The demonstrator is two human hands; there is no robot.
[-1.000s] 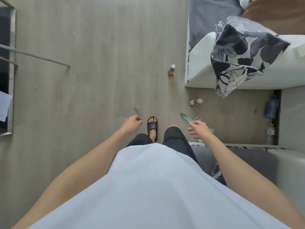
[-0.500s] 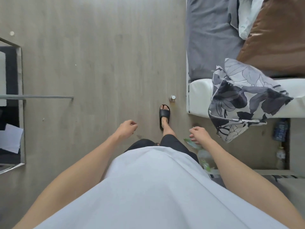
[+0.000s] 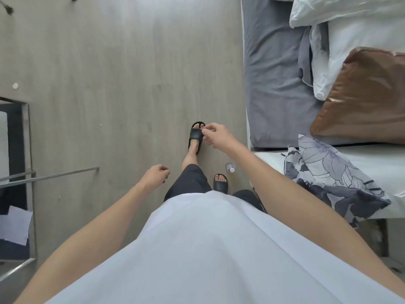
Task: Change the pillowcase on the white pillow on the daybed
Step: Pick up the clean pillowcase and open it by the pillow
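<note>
A person in a white shirt point(image 3: 208, 249) stands on a grey wood floor point(image 3: 120, 73) and looks down at their own arms and feet. Both hands are free and hold nothing. The left hand point(image 3: 155, 175) hangs low on the left side with its fingers loosely curled. The right hand point(image 3: 215, 136) reaches forward, farther out than the left, with its fingers loosely bent too. The two hands are well apart.

The daybed point(image 3: 276, 84) is on the right, with a grey sheet on it. The white pillow point(image 3: 350, 29) lies at the far right on the daybed, next to other white bedding that is bunched up. A shiny brown cushion point(image 3: 363, 95) sits just nearer than the white pillow. A flowered grey and white cloth point(image 3: 328, 176) hangs over the white end of the daybed, near the person's right arm.

The person wears black slippers. One foot in a slipper point(image 3: 196, 137) steps forward, just under the right hand in the picture. The other slipper point(image 3: 221, 183) is closer in. A small bottle point(image 3: 230, 167) stands on the floor beside it. A metal rack point(image 3: 26, 176) is on the left.
</note>
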